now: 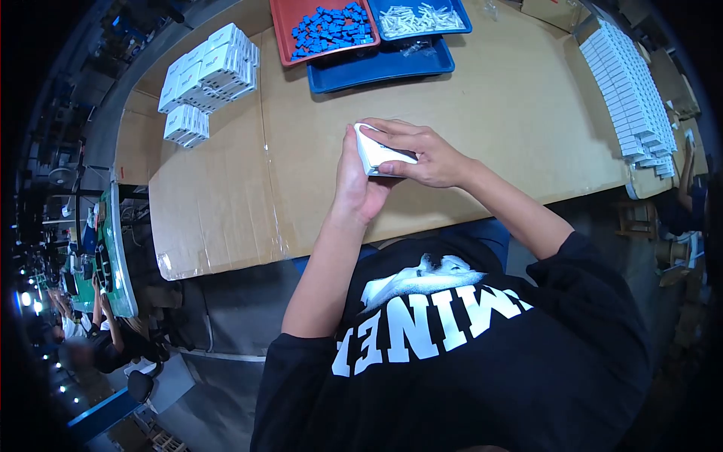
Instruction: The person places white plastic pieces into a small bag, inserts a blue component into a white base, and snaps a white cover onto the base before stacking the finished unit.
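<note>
Between my two hands, above the cardboard-covered table [316, 203], is a small white box-shaped piece [372, 153]. My left hand [357, 181] cups it from the left and below, with its fingers partly hidden behind the piece. From the right, my right hand [422, 154] grips it, fingers across the top and thumb on the near face. A dark patch shows near the right thumb; I cannot make out what it is.
A red tray [283, 34] holds blue pieces, and a blue tray [467, 22] holds pale pieces. Another blue tray [376, 81] lies below them. White boxes [207, 71] are stacked at left, with long white stacks [625, 94] at right. People [113, 339] work at far left.
</note>
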Tool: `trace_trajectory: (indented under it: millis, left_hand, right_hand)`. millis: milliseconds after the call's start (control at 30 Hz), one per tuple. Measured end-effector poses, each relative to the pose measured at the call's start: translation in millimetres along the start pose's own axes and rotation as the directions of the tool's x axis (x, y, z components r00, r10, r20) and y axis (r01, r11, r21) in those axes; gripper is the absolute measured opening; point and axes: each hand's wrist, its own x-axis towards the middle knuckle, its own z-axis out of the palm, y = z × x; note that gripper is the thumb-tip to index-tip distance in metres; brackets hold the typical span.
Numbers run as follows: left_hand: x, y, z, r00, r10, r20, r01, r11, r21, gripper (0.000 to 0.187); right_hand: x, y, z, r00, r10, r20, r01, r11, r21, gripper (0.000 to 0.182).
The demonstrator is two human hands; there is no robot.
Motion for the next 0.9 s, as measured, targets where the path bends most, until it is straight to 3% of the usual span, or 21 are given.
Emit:
trace_trajectory:
  millis: [100, 167, 267, 700, 833, 900]
  left_hand:
    - [-6, 1, 4, 0.999, -0.001, -0.054, 0.001, 1.000, -0.012, 0.060]
    - [-10, 3, 1, 0.997, -0.031, 0.067, 0.045, 0.977, -0.210, 0.057]
    - [-16, 6, 1, 0.993, 0.007, 0.120, 0.028, 0.958, -0.287, 0.056]
    - [-43, 27, 17, 0.995, 0.101, 0.015, -0.102, 0.994, 0.030, 0.061]
    - [-42, 28, 13, 0.995, 0.094, 0.032, -0.095, 0.994, 0.055, 0.063]
    - [-42, 27, 19, 0.983, 0.173, 0.064, -0.177, 0.981, 0.080, 0.065]
  right_hand:
    - [-4, -3, 0, 1.000, -0.016, -0.009, 0.016, 1.000, -0.006, 0.065]
    - [-4, -11, -1, 0.998, -0.068, -0.012, 0.067, 0.996, -0.064, 0.063]
    - [-3, -16, 2, 0.990, -0.139, -0.032, 0.133, 0.981, -0.141, 0.067]
    - [14, -27, 14, 0.929, -0.369, -0.031, 0.357, 0.915, -0.189, 0.081]
    - [11, -26, 17, 0.946, -0.323, -0.016, 0.312, 0.925, -0.219, 0.083]
    - [8, -24, 19, 0.954, -0.297, -0.039, 0.284, 0.938, -0.196, 0.082]
